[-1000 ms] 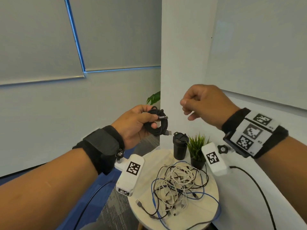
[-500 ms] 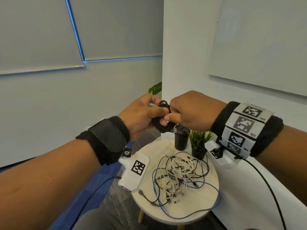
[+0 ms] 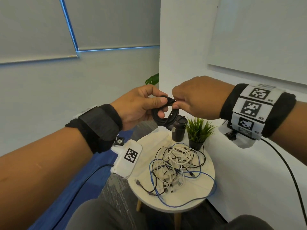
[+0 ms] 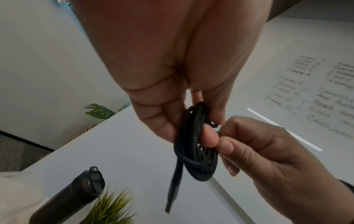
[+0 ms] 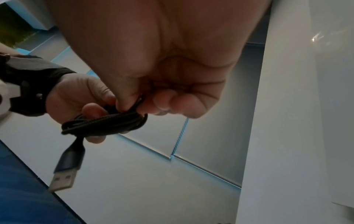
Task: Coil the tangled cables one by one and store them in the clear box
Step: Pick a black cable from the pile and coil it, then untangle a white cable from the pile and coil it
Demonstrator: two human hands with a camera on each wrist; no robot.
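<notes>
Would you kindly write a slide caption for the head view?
Both hands, left hand and right hand, grip a coiled black cable above the tangled cables on a round table.

Table: round, white, wooden legs.
Tumbler: black, upright, beside plant.
Plant: small, potted, green.

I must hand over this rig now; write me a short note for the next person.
Left hand: grips the coiled black braided cable, held up above the table.
Right hand: pinches the cable's loose end at the top of the coil; its USB plug hangs free.
Round white table: the tangle of white, black and blue cables lies there.
Done: one cable nearly coiled.
Left: store it, then the others. The clear box is not in view.
</notes>
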